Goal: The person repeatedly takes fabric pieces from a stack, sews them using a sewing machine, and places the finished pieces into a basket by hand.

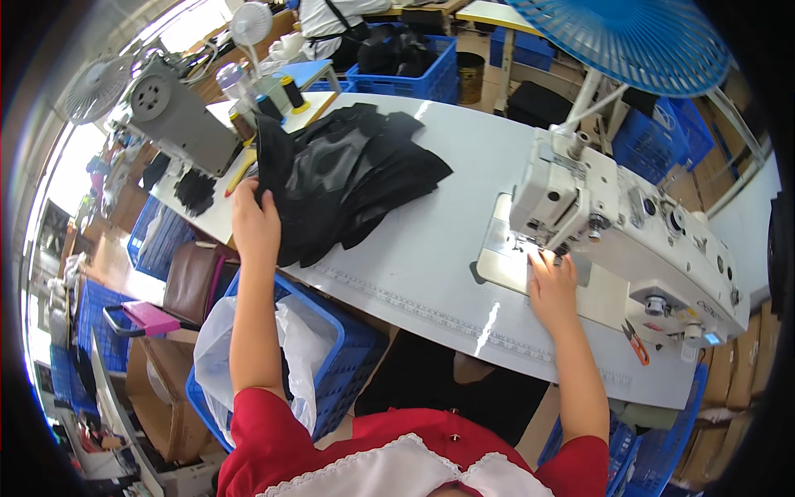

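Note:
A pile of black fabric pieces (356,170) lies on the left half of the white sewing table (447,257), some parts sheer and greyish. My left hand (255,222) is at the pile's left edge, thumb and fingers closed on a black piece that stands up there. On the right, my right hand (553,286) rests on the machine bed under the head of a white sewing machine (571,195). Its fingers are stretched and apart beside the lit needle area. No fabric shows under them, though the fingertips are partly hidden by machine parts.
Orange-handled thread snips (636,344) lie right of my right hand. A blue fan (629,41) overhangs the machine. At left stand a grey machine (178,116) and thread cones (294,94). A blue basket with white plastic (331,364) is below the table's left edge.

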A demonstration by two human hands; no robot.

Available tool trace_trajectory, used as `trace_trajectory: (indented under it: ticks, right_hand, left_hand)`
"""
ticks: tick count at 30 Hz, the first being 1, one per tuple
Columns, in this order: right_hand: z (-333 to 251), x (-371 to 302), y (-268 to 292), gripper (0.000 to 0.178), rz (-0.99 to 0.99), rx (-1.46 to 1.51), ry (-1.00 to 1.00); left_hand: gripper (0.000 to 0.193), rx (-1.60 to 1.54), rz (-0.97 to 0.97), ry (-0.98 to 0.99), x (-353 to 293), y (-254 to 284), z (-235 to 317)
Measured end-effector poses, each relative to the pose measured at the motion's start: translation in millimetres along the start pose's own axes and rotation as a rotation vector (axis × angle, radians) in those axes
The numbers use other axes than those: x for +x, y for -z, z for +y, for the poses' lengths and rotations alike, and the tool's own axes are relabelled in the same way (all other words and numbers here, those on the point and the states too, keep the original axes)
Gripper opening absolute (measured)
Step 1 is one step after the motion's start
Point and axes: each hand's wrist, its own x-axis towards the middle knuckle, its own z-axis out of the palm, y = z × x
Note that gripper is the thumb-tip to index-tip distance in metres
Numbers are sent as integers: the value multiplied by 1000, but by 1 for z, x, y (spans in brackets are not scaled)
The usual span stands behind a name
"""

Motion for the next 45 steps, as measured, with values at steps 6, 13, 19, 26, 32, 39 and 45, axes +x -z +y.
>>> trace_trajectory:
  ticks: [6,13,19,26,32,39,45]
  right_hand:
    - [9,-2,-4,36,55,-10,-1]
    - [10,0,-6,18,160,23,38]
    - [8,2,-3,20,223,76,37]
    - [8,5,0,17,160,153,-46]
    - [4,10,-3,17,148,125,-56]
    - [9,4,4,17,283,236,12]
    - [5,2,10,16,282,192,70]
  left_hand:
    - [24,-322,163,-155,53,-26,115]
    - [20,-1416,-564,835,18,-168,239]
    - [35,-1704,-1003,820,-71,-226,268]
    - [34,-1121,-943,167,-77,-230,251]
    - [34,-521,-769,-447,-74,-232,228]
    - [26,-639,-941,-331,-86,-182,230]
    - [35,-482,-997,-326,-94,-160,221]
